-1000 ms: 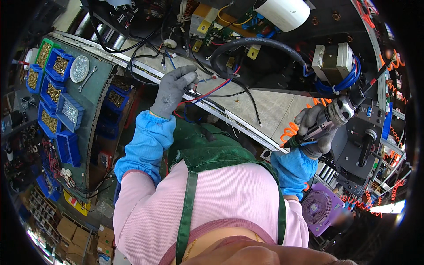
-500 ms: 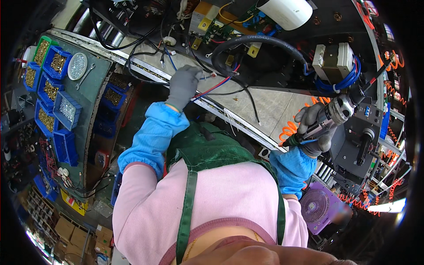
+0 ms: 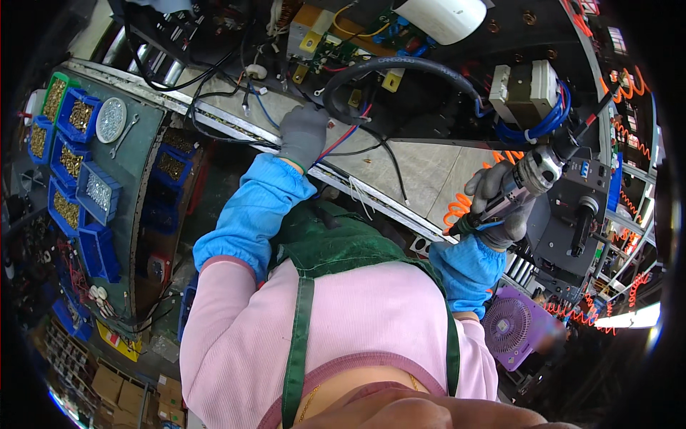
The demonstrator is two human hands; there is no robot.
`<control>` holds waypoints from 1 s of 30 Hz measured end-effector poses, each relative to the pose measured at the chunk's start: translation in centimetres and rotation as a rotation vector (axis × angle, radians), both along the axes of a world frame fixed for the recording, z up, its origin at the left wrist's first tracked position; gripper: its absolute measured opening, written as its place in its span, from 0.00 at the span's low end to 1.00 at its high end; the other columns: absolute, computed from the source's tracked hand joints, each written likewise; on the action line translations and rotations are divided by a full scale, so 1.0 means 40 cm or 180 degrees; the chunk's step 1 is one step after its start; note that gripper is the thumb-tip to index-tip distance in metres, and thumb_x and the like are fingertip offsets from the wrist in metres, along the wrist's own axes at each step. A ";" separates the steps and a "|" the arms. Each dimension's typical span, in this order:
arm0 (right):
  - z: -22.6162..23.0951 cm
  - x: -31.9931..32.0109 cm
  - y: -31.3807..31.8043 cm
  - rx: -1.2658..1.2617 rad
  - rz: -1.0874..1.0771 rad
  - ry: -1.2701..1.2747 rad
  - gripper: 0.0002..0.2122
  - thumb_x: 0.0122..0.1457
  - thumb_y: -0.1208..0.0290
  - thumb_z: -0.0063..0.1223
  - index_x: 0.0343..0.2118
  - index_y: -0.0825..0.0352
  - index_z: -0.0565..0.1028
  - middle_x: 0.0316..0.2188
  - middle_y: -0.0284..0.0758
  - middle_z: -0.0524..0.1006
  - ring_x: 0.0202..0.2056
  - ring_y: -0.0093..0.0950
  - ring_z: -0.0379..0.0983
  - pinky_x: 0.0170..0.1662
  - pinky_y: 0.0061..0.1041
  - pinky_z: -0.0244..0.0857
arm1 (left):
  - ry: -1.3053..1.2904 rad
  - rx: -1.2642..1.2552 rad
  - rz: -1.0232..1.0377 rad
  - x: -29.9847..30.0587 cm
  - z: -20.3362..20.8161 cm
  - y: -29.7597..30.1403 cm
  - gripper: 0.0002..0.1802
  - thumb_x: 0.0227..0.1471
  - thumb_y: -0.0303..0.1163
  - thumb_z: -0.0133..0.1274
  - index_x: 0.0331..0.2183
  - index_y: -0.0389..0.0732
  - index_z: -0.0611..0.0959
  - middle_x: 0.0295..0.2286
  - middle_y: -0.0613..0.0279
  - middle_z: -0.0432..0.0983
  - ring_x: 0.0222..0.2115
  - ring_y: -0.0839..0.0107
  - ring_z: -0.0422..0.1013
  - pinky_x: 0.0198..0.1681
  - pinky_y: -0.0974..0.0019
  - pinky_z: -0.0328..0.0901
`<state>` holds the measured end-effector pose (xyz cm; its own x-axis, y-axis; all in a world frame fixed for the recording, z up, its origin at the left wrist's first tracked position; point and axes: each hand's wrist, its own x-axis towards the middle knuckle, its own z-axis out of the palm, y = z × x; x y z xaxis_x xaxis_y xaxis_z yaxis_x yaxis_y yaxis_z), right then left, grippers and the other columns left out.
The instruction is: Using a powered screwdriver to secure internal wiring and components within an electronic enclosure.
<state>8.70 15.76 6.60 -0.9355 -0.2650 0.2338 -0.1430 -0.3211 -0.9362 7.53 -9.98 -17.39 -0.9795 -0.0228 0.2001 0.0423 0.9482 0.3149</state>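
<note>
My left hand (image 3: 304, 134), in a grey glove, reaches over the rail at the bench edge with its fingers curled down. Whatever they hold is hidden under the glove. Red and blue wires (image 3: 338, 141) run close beside that hand, from under a thick black cable loop (image 3: 389, 64). My right hand (image 3: 489, 184), also gloved, is closed around a metal-bodied power driver (image 3: 527, 176). The driver's long tip slants up and right, past a transformer (image 3: 525, 96) with blue wires in the black chassis (image 3: 443, 129).
Blue bins (image 3: 71, 157) of brass fasteners, a round dish (image 3: 111, 119) of small silver parts and a wrench (image 3: 125, 136) lie on the left side table. A white cylinder (image 3: 446, 16) stands in the chassis. Coiled orange hoses (image 3: 457, 209) and a purple fan (image 3: 509, 325) are at right.
The view has shifted, so the bench appears further left. My left hand has moved right along the rail, covering the wire end beside it. My right hand still grips the driver.
</note>
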 end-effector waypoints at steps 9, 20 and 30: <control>0.002 0.003 -0.008 0.0010 -0.0142 -0.0129 0.35 0.34 0.54 0.71 0.39 0.76 0.65 0.20 0.39 0.71 0.16 0.27 0.70 0.30 0.33 0.71 | -0.0419 0.0068 -0.0032 -0.004 0.026 -0.001 0.11 0.42 0.40 0.54 0.23 0.43 0.82 0.25 0.58 0.73 0.28 0.62 0.71 0.27 0.61 0.67; 0.012 -0.001 -0.004 0.0088 -0.0114 -0.0193 0.34 0.37 0.55 0.69 0.39 0.75 0.65 0.18 0.37 0.70 0.17 0.26 0.70 0.29 0.33 0.71 | -0.0525 0.3968 -0.1875 0.096 0.352 -0.005 0.10 0.49 0.33 0.53 0.33 0.37 0.77 0.27 0.56 0.73 0.31 0.63 0.72 0.35 0.66 0.65; 0.020 0.013 -0.007 0.0132 -0.0384 -0.0347 0.38 0.32 0.55 0.72 0.43 0.72 0.64 0.18 0.37 0.70 0.18 0.27 0.70 0.28 0.32 0.69 | 0.0684 0.4263 -0.1467 -0.099 0.413 0.242 0.12 0.46 0.33 0.55 0.33 0.36 0.78 0.31 0.52 0.75 0.33 0.56 0.73 0.37 0.63 0.67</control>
<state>9.22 15.48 7.40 -0.9803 -0.1566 0.1203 -0.0750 -0.2684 -0.9604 3.56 -0.31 -0.87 -0.9053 -0.0034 0.4249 0.4196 -0.1642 0.8927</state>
